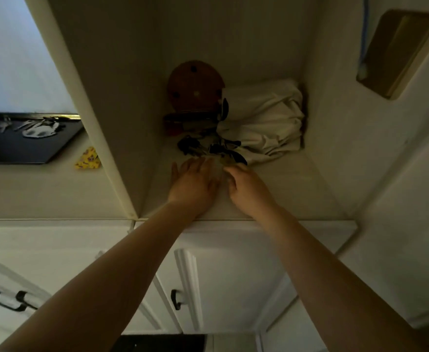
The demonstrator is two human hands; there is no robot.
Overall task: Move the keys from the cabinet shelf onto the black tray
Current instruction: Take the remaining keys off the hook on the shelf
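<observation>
On the shelf (279, 184), keys (191, 146) lie just beyond both hands' grip.

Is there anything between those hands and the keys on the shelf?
Nothing visible blocks them. Both the left hand and the right hand are inside the cabinet, fingertips almost at the dark keys. The white cloth lies beside the keys on the right, and a brown round object stands behind them.

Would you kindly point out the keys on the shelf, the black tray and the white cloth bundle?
keys (188, 146), head view, dark bunch's middle.
black tray (18, 151), head view, bare front surface.
white cloth bundle (264, 118), head view, middle folds.
</observation>
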